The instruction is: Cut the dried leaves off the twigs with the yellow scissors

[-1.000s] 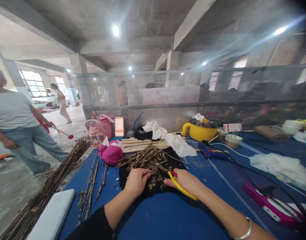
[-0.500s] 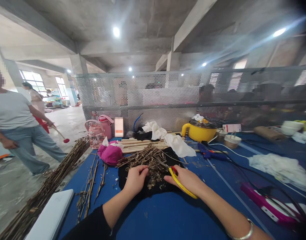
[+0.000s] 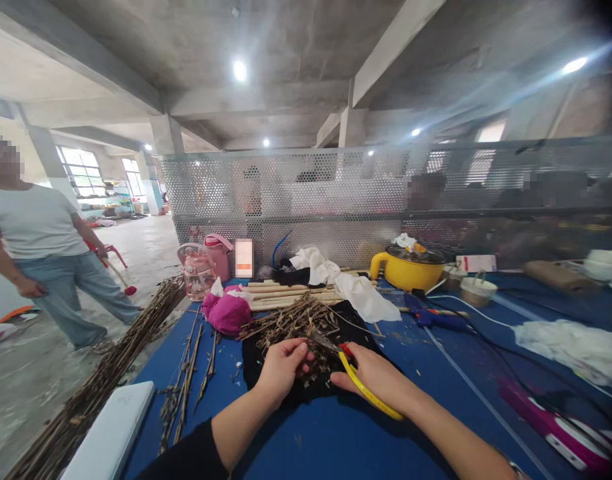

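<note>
My left hand [image 3: 281,370] is closed in a pinch at the near edge of a heap of dried plant pieces [image 3: 299,319]. A piece of dried plant is between its fingertips, mostly hidden. My right hand [image 3: 371,375] is wrapped round pruning shears [image 3: 365,390] with yellow and red handles. Their dark blades point left toward my left fingertips; how far they are parted is hard to see. Under the heap lies a black cloth [image 3: 353,317] on the blue table [image 3: 306,447].
Pale sticks [image 3: 276,293], a purple bundle [image 3: 229,310] and white cloth [image 3: 369,297] lie around the heap. Right are a yellow pot [image 3: 411,270], a blue glue gun [image 3: 439,320] and a power strip [image 3: 556,427]. Long dried stalks [image 3: 106,373] and a standing person [image 3: 41,233] are left.
My left hand has moved slightly right, its fingertips now close by the shears' blades. The whole view has shifted a little. My right hand still grips the shears.
</note>
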`<state>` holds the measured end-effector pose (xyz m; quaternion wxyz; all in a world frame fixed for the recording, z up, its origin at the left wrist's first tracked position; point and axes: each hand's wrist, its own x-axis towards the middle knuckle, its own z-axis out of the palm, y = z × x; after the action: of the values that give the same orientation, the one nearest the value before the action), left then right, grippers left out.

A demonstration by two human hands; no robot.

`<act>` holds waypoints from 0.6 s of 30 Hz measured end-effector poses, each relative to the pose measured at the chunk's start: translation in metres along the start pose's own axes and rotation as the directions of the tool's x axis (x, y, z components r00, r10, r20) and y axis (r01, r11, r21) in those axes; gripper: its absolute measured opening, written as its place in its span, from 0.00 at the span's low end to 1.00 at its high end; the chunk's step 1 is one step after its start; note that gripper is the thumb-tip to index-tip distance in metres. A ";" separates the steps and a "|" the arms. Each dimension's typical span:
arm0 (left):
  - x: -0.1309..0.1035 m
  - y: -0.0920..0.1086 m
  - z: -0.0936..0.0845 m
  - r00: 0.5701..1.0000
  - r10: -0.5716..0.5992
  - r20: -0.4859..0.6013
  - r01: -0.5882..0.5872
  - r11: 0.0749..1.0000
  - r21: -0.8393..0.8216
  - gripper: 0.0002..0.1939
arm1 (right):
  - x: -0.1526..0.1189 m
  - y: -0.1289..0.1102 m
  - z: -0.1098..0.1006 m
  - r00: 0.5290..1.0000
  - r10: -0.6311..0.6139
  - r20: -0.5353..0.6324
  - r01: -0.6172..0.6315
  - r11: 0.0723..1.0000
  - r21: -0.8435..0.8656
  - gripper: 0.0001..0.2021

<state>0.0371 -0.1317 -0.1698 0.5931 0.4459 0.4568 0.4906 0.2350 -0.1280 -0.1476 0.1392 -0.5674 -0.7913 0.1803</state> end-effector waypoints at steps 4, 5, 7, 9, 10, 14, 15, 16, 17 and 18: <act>-0.001 -0.001 0.002 0.999 0.032 0.015 -0.033 0.998 0.047 0.25 | 0.001 0.001 0.001 1.000 -0.015 -0.013 0.016 0.999 0.040 0.28; -0.001 -0.001 0.001 0.999 0.046 0.024 -0.048 0.996 0.078 0.24 | 0.000 0.001 0.001 1.000 -0.020 -0.018 0.021 0.999 0.047 0.28; -0.002 -0.001 0.000 0.996 0.084 0.033 -0.088 0.985 0.150 0.22 | 0.000 0.000 0.000 0.999 -0.031 -0.029 0.032 0.999 0.043 0.27; -0.002 0.000 -0.001 0.992 0.122 0.019 -0.123 0.967 0.223 0.21 | -0.002 -0.002 -0.002 0.999 -0.034 -0.041 0.035 0.999 0.024 0.25; -0.002 0.000 -0.002 0.991 0.135 0.009 -0.133 0.957 0.256 0.20 | -0.002 -0.004 -0.003 0.998 -0.034 -0.044 0.034 0.999 0.013 0.25; -0.003 0.002 -0.002 0.986 0.165 0.008 -0.159 0.931 0.329 0.20 | -0.005 -0.009 -0.007 0.999 -0.031 -0.039 0.031 1.000 0.001 0.24; -0.004 0.002 -0.002 0.986 0.165 0.017 -0.162 0.929 0.334 0.20 | -0.005 -0.009 -0.007 0.999 -0.034 -0.035 0.034 0.999 0.003 0.24; -0.004 0.002 -0.002 0.986 0.163 0.027 -0.162 0.928 0.336 0.20 | -0.005 -0.010 -0.007 0.999 -0.039 -0.034 0.039 0.999 0.006 0.25; -0.005 0.002 -0.001 0.987 0.159 0.034 -0.161 0.928 0.336 0.20 | -0.005 -0.010 -0.007 0.998 -0.043 -0.035 0.043 0.999 0.010 0.25; -0.005 0.002 -0.001 0.987 0.156 0.041 -0.160 0.928 0.336 0.20 | -0.005 -0.010 -0.007 0.998 -0.047 -0.037 0.047 0.999 0.013 0.25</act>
<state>0.0353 -0.1365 -0.1676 0.4695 0.5796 0.4927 0.4481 0.2311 -0.1350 -0.1375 0.1619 -0.5508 -0.8005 0.1723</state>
